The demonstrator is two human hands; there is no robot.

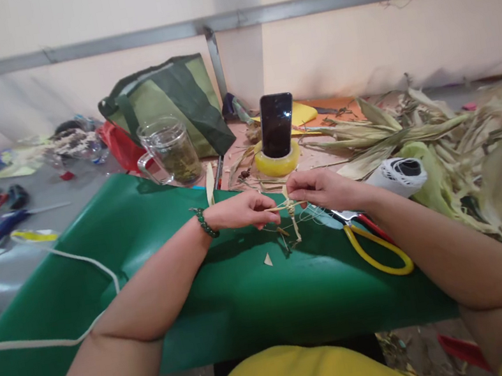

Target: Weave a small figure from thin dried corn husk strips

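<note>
Left hand (257, 208) and right hand (314, 191) both pinching a small husk braid (290, 208), scissors (346, 215) near the right, phone (277, 125) beyond

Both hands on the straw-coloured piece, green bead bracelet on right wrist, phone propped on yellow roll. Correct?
No: per the head view, the green bead bracelet is on the left wrist. Rest holds: left hand and right hand on the straw-coloured piece, phone propped on the yellow roll.

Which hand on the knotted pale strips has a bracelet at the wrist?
The left hand: a green beaded bracelet circles its wrist. The right hand, at the other side of the knotted pale strips, has a bare wrist.
</note>
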